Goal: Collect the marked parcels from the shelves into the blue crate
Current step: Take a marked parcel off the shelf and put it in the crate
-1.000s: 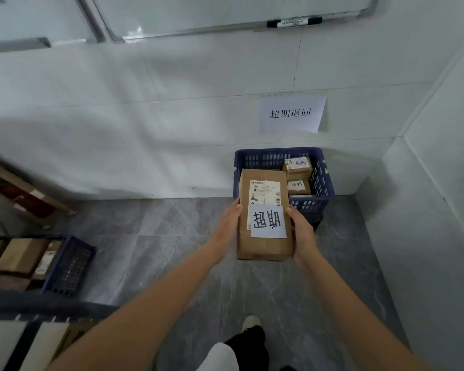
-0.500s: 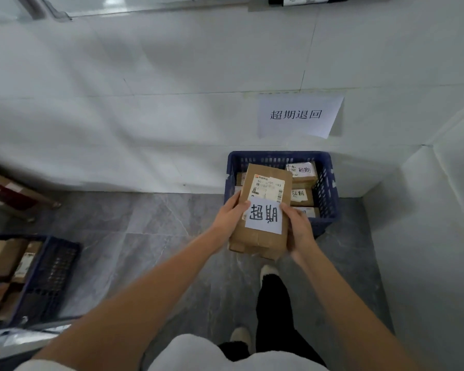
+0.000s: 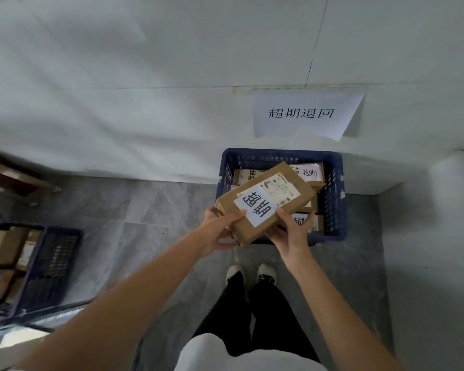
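Cardboard parcel (image 3: 268,203), brown, now turned diagonally over the near-left part of the blue crate (image 3: 332,207), far end raised toward the crate's middle; 0.5 s ago held nearly lengthwise in front of the crate's near wall, 1.0 s ago upright and farther back. White handwritten slip (image 3: 256,206) on its top face rotated with it, characters now sideways; printed shipping label (image 3: 279,190) beyond the slip. Crate nearer and larger in view than before, set on the grey tiled floor (image 3: 156,215) against the white wall (image 3: 145,76), below a paper sign (image 3: 303,115) with 4 printed characters. Other marked parcels (image 3: 310,172) lying inside the crate, partly hidden under the held one.

Left hand (image 3: 220,228) at the parcel's near-left corner, thumb laid on the top face beside the slip, fingers curled beneath: a firm grip. Right hand (image 3: 292,231) at the near-right edge, thumb up against the side by the slip, fingers curled under the bottom face, likewise gripping. Both forearms extended forward, converging on the parcel.

Second dark crate (image 3: 51,263) with cardboard boxes at far left, well apart. 2 shoes (image 3: 251,273) side by side on the floor just short of the blue crate; 0.5 s ago mid-stride.
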